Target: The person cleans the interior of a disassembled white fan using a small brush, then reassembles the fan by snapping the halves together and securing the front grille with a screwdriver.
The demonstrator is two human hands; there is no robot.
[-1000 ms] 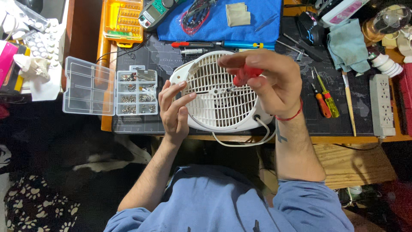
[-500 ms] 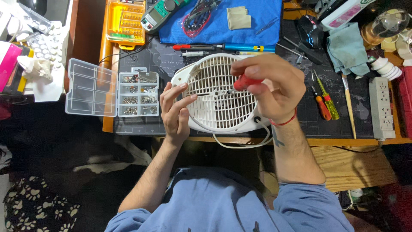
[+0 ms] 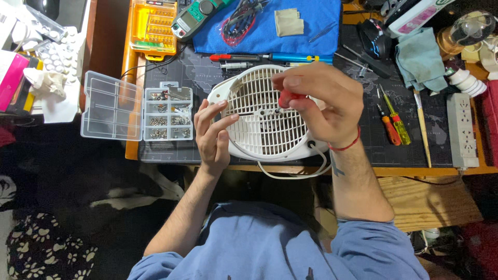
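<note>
A round white fan housing [image 3: 262,122] with a slotted grille lies flat on a dark desk mat [image 3: 363,140] near the desk's front edge. My right hand [image 3: 319,103] hovers over the grille's middle and grips a red-handled screwdriver [image 3: 289,96], held upright with its tip down at the grille's centre. My left hand [image 3: 211,136] rests flat against the housing's left rim with fingers spread and holds nothing. A white cable [image 3: 290,173] loops out from the housing's front edge.
A clear parts box [image 3: 137,113] with its lid open and screws inside sits left of the fan. Behind lie a blue cloth [image 3: 270,28], a multimeter [image 3: 194,18], a yellow bit case [image 3: 154,27] and long screwdrivers [image 3: 270,57]. Two small screwdrivers [image 3: 391,122] and a power strip [image 3: 461,129] lie right.
My right hand with the red screwdriver has shifted slightly toward the grille's centre and lower. The left hand stays on the rim. The view has drifted a little.
</note>
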